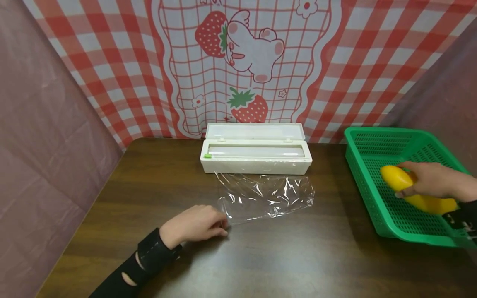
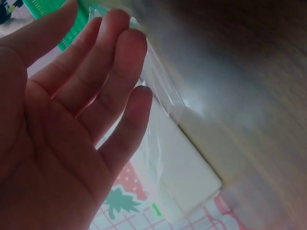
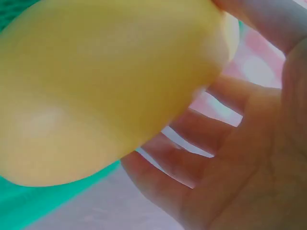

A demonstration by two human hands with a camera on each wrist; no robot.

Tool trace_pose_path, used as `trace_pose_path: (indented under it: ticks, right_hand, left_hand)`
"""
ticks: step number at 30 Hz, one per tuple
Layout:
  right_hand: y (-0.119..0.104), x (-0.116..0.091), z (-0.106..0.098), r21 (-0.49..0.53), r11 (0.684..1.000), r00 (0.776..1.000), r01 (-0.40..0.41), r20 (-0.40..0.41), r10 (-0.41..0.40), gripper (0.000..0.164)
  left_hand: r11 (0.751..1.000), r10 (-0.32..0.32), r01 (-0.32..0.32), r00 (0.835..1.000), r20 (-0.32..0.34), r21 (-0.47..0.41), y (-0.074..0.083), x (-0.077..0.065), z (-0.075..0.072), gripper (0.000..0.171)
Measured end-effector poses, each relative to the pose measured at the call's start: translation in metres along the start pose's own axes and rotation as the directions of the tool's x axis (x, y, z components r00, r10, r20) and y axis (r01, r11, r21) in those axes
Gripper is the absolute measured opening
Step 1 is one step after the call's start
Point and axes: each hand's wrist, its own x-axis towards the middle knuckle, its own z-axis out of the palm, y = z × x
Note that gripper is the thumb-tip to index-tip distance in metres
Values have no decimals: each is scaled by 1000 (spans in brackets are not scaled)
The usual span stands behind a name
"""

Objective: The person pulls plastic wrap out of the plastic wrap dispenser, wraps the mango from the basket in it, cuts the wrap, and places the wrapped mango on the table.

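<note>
My right hand (image 1: 428,179) grips a smooth yellow fruit (image 1: 396,177), mango-like in shape, over the green basket (image 1: 372,198). In the right wrist view the thumb and fingers curve about one end of this fruit (image 3: 96,96). A longer yellow piece (image 1: 434,205) lies below that hand, partly hidden; its kind is unclear. My left hand (image 1: 195,223) is low over the table by the near left corner of a clear sheet of cling film (image 1: 268,196). Its fingers (image 2: 103,81) are loosely bent with the thumb apart, holding nothing. The film runs from a white dispenser box (image 1: 257,165).
The dispenser's lid (image 1: 255,131) stands raised at the back, and a green slider (image 1: 207,156) sits at its left end. Behind the brown table (image 1: 149,186) hangs a red checked cloth (image 1: 138,62). Pinkish curtains (image 1: 48,103) flank both sides.
</note>
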Motion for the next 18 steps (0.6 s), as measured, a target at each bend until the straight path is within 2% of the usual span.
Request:
trace_pose_path:
  ticks: [2,6,11,15,18]
  right_hand:
    - [-14,-5,-13,-23,999,996,23,-87,-25,111]
    - [-43,-15,-34,-62,997,972,55,-223,-67,105]
    - [-84,-23,-41,-107,988,924,110,-354,-141,98]
    - [-119,-26,-38,-120,978,891,172,-404,-206,96]
    - [-144,-28,-37,-111,970,884,217,-400,-243,96]
  left_hand:
    - [999,15,-14,1000,-21,37,1,1,1,16]
    - [996,27,-21,998,-57,91,4,3,2,19]
    - [996,-29,30,999,-13,90,8,5,6,33]
    - [989,-38,33,999,32,144,8,3,9,44]
    - [980,-22,12,999,49,197,9,1,9,47]
